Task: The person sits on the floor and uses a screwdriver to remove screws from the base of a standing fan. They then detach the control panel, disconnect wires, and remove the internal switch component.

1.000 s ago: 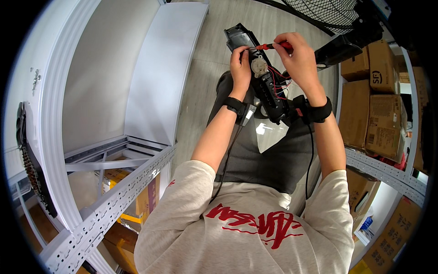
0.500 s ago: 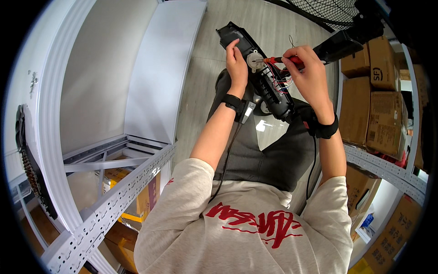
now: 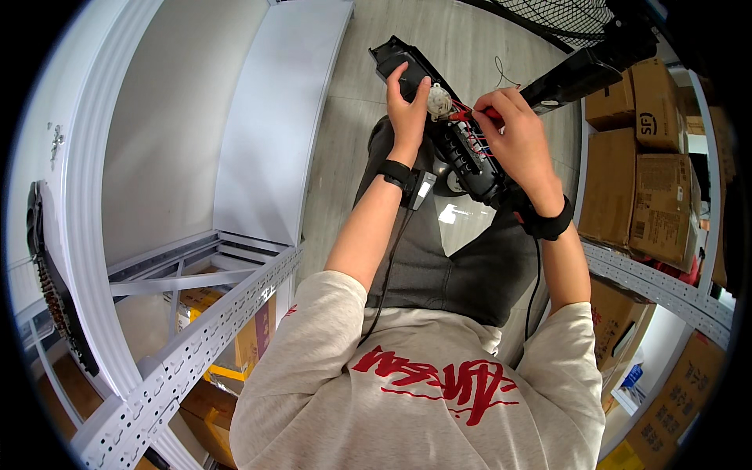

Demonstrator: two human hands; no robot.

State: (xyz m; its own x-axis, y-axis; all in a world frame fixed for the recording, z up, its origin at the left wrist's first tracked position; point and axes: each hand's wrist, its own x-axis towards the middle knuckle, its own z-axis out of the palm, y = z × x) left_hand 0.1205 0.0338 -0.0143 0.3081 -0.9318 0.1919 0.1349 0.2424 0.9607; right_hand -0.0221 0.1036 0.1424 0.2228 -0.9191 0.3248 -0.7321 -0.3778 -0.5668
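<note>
We see a long black housing [image 3: 462,160] just beyond the person's lap, over the pale floor [image 3: 333,149], between the two hands. Its long axis slants: the far end points forward and to the person's left, the near end back toward the right knee. A white round part [image 3: 439,100] sits partway along it, with red and pale wires [image 3: 475,139] beside it.

The left hand [image 3: 406,117] lies against the housing's left side, thumb and forefinger spread apart; whether its hidden fingers grip the underside, we cannot tell. The right hand [image 3: 513,141] pinches a red-and-black tool [image 3: 460,117] in its fingers, the tool pointing left at the lower edge of the round part; we cannot make out whether its tip touches.

Both wrists wear black straps. Further out, we notice red script across the light shirt [image 3: 392,325] and dark print on the cardboard boxes [image 3: 607,188] on the right-hand rack. On the left stands a white shelf unit with a perforated rail [image 3: 196,337].
</note>
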